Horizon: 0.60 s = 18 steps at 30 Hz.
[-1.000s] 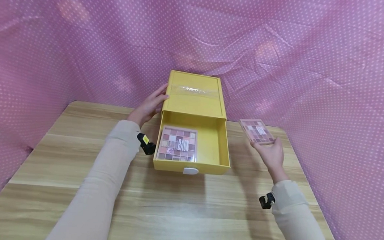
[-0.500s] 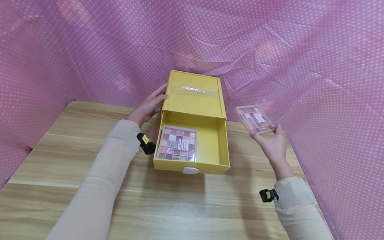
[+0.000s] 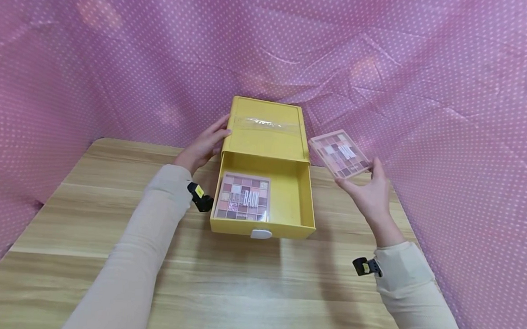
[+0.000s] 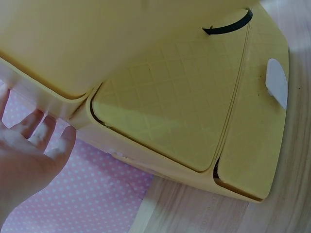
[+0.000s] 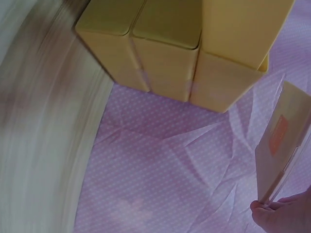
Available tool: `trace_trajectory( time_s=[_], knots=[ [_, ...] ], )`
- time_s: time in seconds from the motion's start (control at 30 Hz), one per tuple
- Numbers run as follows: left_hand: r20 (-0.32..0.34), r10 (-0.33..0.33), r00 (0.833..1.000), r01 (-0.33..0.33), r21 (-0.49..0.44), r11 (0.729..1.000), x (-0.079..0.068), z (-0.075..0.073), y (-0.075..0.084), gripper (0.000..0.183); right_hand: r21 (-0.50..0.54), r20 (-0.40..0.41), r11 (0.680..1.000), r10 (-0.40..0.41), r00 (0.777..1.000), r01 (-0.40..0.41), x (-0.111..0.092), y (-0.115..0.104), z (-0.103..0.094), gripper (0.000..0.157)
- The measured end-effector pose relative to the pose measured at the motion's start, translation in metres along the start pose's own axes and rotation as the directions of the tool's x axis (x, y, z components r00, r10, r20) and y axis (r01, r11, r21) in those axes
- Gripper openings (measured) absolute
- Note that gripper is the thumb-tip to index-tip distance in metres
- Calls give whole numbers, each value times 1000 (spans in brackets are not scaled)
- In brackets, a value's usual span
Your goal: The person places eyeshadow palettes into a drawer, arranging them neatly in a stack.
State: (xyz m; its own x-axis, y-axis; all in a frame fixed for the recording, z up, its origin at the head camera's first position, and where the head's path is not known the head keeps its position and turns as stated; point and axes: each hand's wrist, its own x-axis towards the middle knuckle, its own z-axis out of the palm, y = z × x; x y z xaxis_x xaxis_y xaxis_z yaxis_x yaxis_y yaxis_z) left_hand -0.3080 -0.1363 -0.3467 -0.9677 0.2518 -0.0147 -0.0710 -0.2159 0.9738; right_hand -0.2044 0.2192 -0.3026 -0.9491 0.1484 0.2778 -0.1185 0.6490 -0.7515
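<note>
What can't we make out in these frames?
Head: back inside of the open drawer, covered by the yellow housing.
Head: small print on the held palette, too small.
Left wrist: contents of the two lower drawers, hidden by their shut fronts.
Left wrist: part of the left hand, cut off by the left edge.
Right wrist: orange label's wording, too blurred.
Right wrist: most of the right hand, cut off by the right edge.

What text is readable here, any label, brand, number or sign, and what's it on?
"BACK": palette in yellow drawer; fainter word beside it and small line below unreadable.
Held palette in right hand: white lettering, too blurred to be sure.
Orange patch on its underside: any text unreadable.
Yellow wrist tags: too small.
</note>
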Motion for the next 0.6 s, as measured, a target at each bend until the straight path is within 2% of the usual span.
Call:
trace_trajectory(
  time_s=[0.07,0.2,0.37,0.47,0.6],
  knots=[
    [5,12,1000,-12,-4,1000,-1,0,0,58,28,2,1000,-14,1000,14,-1,-5,1,87],
    [9,28,1000,-28,-14,1000,-1,-2,-1,59,76,9,995,-61,998,60,-3,-13,5,77],
    [-5,13,1000,-14,-18,1000,-2,1,-1,58,129,23,981,-146,989,142,-8,-22,10,63],
    [-13,-1,1000,0,-17,1000,-3,3,0,56,144,41,974,-183,982,176,-13,-27,12,65],
    [-21,-7,1000,7,-15,1000,-5,5,0,56,159,65,964,-227,972,214,-19,-31,16,81]
  ],
)
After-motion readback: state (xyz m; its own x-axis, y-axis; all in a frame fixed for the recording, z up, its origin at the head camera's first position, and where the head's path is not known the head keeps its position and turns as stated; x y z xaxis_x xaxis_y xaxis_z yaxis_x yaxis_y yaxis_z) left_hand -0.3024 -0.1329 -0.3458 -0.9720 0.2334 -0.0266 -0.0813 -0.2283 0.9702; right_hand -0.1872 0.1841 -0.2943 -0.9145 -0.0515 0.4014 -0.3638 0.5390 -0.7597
